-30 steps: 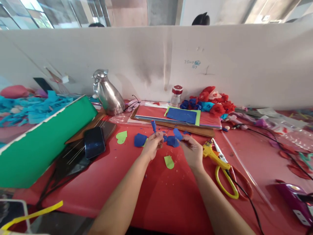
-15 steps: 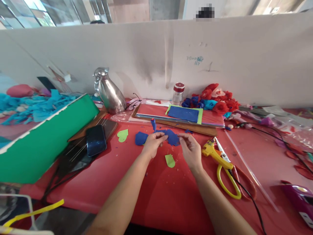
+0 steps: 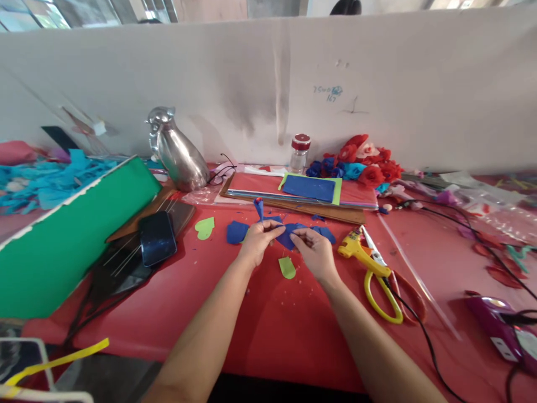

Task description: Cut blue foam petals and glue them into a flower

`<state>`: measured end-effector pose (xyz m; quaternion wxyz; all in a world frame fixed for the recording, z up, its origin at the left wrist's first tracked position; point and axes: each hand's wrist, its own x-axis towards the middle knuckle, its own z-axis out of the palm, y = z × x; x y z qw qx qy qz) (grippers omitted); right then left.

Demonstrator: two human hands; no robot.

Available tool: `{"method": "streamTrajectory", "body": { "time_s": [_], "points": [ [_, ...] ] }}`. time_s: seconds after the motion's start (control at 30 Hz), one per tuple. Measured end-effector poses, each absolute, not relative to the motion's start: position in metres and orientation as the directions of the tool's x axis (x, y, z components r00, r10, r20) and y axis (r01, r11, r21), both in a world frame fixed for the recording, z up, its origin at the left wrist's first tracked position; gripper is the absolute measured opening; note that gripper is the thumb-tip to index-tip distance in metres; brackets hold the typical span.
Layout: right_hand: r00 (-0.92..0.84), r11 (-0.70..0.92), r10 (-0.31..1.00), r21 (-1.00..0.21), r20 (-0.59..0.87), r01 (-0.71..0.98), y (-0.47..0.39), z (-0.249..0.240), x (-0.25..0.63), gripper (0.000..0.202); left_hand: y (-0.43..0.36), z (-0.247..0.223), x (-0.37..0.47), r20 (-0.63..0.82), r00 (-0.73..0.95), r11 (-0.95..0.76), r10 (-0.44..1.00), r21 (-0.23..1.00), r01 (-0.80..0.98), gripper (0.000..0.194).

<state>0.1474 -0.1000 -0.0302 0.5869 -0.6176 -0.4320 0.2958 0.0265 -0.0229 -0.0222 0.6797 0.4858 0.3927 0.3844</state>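
Note:
Between my two hands is a blue paper petal (image 3: 286, 238), pinched from both sides. My left hand (image 3: 260, 239) has its thumb and fingers closed on the petal's left edge, and a rolled blue piece with a red tip (image 3: 259, 208) stands up from the same hand. My right hand (image 3: 314, 249) grips the petal's right side. More blue petals (image 3: 237, 232) lie on the red table (image 3: 260, 336) to the left, and others (image 3: 325, 234) behind my right hand. A green cut piece (image 3: 287, 267) lies just in front, and a green heart (image 3: 205, 228) farther left.
A yellow glue gun (image 3: 359, 252) and scissors (image 3: 384, 299) lie to the right, with a black cord. Behind are stacked sheets (image 3: 260, 187), a jar (image 3: 300, 152), paper flowers (image 3: 371, 168) and a metal jug (image 3: 180, 154). A phone (image 3: 157, 238) and green box (image 3: 79, 240) sit left.
My right hand has moved inward over the blue petal, closer to my left hand. Blue petals behind my right hand now show. The whole view has shifted slightly.

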Motion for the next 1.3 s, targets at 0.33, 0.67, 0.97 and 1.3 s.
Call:
{"method": "streamTrajectory", "body": {
  "time_s": [0.33,0.67,0.97,1.3],
  "points": [
    [0.455,-0.414,0.841,-0.194,0.292,0.889,-0.167,-0.003,0.229,0.034,-0.021,-0.025,0.027,-0.246,0.452,0.327,0.858,0.939,-0.109,0.023],
    [0.459,-0.47,0.877,0.052,0.141,0.881,-0.183,-0.022,0.244,0.034,-0.037,-0.018,0.032,-0.278,0.623,0.278,0.731,0.955,0.1,0.01],
    [0.538,-0.406,0.842,-0.615,0.035,0.676,-0.22,0.01,0.233,0.038,-0.051,-0.02,0.044,-0.297,0.588,0.092,0.752,0.931,0.353,0.005],
    [0.272,-0.409,0.911,-0.77,-0.31,0.49,-0.23,-0.003,0.21,0.043,-0.043,-0.048,0.05,-0.287,0.666,0.075,0.688,0.942,0.328,0.019]
  ]
}}
